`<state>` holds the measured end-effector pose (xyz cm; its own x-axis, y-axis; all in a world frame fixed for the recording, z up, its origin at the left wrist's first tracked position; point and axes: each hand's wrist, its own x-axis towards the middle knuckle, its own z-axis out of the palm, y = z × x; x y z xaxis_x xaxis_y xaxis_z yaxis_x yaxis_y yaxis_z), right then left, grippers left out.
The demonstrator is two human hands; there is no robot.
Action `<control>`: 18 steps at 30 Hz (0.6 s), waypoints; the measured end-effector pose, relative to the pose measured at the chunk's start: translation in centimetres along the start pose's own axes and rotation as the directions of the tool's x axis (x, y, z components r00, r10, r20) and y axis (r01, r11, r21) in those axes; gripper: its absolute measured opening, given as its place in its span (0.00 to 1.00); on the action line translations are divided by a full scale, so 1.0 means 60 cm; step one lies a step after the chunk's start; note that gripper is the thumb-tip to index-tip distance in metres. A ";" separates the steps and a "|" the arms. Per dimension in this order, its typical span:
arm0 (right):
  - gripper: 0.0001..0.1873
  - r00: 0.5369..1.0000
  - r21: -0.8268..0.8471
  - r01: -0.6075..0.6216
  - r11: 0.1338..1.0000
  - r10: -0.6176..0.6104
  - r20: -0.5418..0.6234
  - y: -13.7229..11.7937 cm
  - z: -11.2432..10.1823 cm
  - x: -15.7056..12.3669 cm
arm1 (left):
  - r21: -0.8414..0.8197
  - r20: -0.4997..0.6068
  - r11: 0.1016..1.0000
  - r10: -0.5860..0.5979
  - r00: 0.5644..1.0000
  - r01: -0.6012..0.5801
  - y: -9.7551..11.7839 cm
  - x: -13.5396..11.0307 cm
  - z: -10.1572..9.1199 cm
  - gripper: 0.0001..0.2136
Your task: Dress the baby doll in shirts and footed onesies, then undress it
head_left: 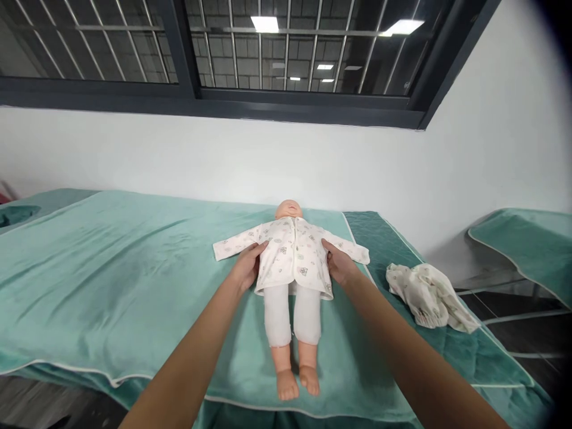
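Note:
A baby doll (289, 210) lies on its back with its head toward the wall and its bare feet toward me. It wears a white, small-print baby jacket (281, 250) with sleeves spread to both sides, and white pants (277, 316). My left hand (248, 266) is at the jacket's left side, under the sleeve, thumb on the cloth. At the opposite side, my right hand (339, 262) grips the jacket likewise, thumb on top. The other fingers of both hands are partly hidden.
Under the doll is a green sheet (134, 262) on a bed, with a darker quilted cover (469, 357) at right. A crumpled white printed cloth (429, 295) lies there. Behind are a white wall (223, 158) and barred window (286, 59). Another green-covered surface (531, 241) stands at far right.

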<state>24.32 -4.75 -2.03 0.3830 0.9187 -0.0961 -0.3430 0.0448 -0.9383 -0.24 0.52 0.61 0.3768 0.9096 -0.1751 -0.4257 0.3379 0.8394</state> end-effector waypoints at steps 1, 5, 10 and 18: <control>0.10 1.000 0.031 -0.020 0.999 0.020 -0.001 -0.003 0.002 0.002 | 0.005 0.000 1.000 0.000 1.000 0.000 0.004 0.005 0.004 0.11; 0.09 0.998 0.135 -0.049 0.990 0.052 -0.022 -0.021 0.004 0.021 | 0.010 0.026 1.000 0.016 1.000 -0.016 0.016 0.036 0.025 0.13; 0.09 0.998 0.214 -0.019 0.977 0.030 -0.048 -0.028 -0.012 0.057 | -0.024 0.059 0.999 0.040 0.997 -0.039 0.004 0.078 0.036 0.12; 0.10 0.998 0.300 -0.067 0.952 0.069 0.003 -0.021 -0.038 0.056 | -0.210 0.081 0.972 -0.093 0.992 0.108 -0.013 0.104 0.010 0.11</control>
<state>27.98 -2.61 -1.94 0.3560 0.9207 -0.1598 -0.6090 0.0989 -0.7869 2.92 5.78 -0.84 0.4800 0.8518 -0.2098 -0.5458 0.4772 0.6887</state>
